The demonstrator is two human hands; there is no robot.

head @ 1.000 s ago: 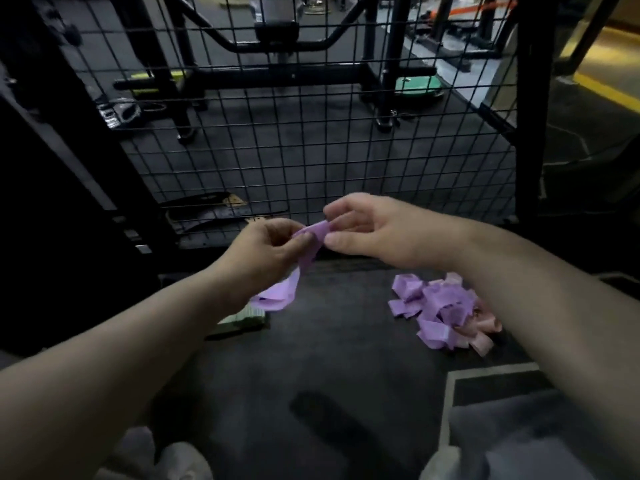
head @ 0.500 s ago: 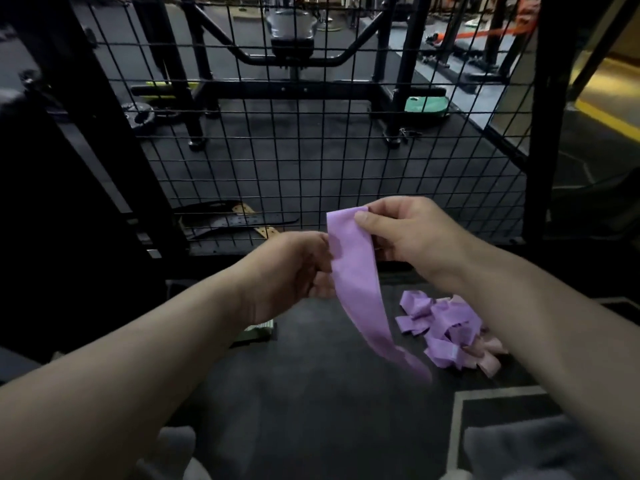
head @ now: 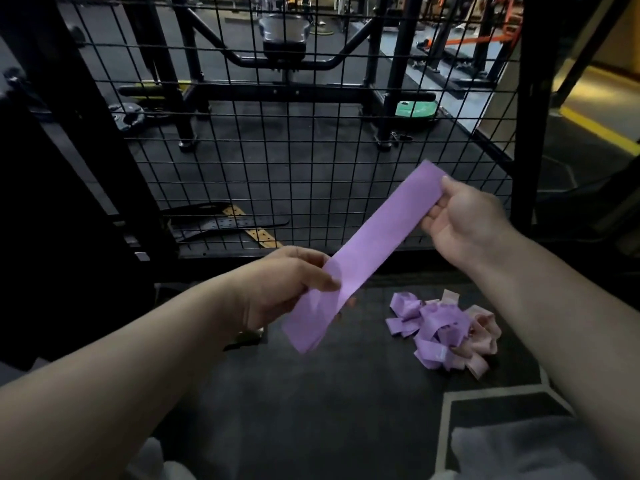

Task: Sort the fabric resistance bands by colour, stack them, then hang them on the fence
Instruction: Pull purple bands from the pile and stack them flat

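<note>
The left hand pinches the lower part of a purple band, thumb on top and fingers curled beneath, while the right hand grips its upper end, so the band stretches flat and slanted in front of the fence. The other bands, purple and pink, lie tangled in a heap on the floor below the right forearm. Their number is hard to make out, and the left forearm hides most of a small greenish thing beside it.

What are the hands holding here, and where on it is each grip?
One purple band, pulled flat between both hands: the right hand pinches its upper end, the left hand grips near its lower end.
</note>
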